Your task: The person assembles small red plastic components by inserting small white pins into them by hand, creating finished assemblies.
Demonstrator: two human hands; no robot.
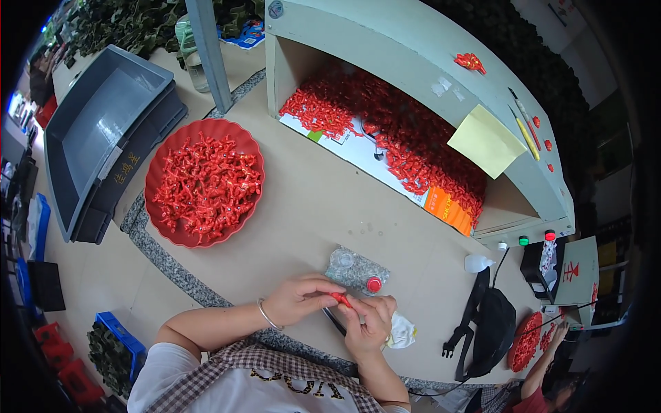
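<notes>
The table (323, 206) carries one big open box (413, 89) and one round red plate (204, 182), each heaped with little red pieces too many and too tangled to count. Just past the person's two hands lies one clear bag (354, 267) with a red cap. The left hand (297, 299) and right hand (368, 322) meet and pinch one small red piece (341, 299), mostly hidden by fingers, its long side slanting from upper left to lower right.

Beige worktable (323, 206) with a pale green open-fronted cabinet (413, 48), stacked grey crates (103, 131) and a metal post (210, 51).
</notes>
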